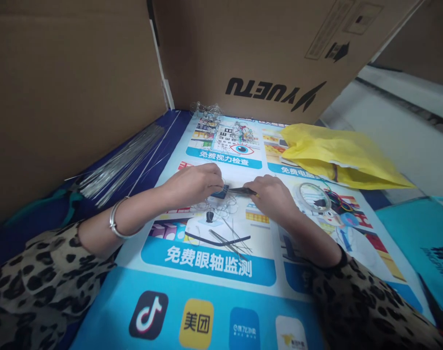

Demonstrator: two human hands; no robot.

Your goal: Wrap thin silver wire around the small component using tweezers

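Observation:
My right hand [274, 194] is closed around a pair of pliers [239, 190], whose dark jaws point left. Facing it, my left hand [203, 181] pinches thin wire close to the tips of the jaws. Loosely looped silvery wire [221, 208] lies beneath both hands. Nearer to me are several short straight wire pieces [230, 242] and a dark, slightly curved strip [203, 240]. A small black object [209, 217] sits below my left fingers. The exact grip of the fingertips is partly hidden.
A printed poster [210, 289] covers the table. Long straight wires [123, 158] lie at left. Wire tangles [209, 114] are at the back. On the right are a yellow bag [327, 146], a wire coil [314, 197], coloured wires [340, 201] and a turquoise bag [418, 233]. Cardboard [207, 53] stands behind.

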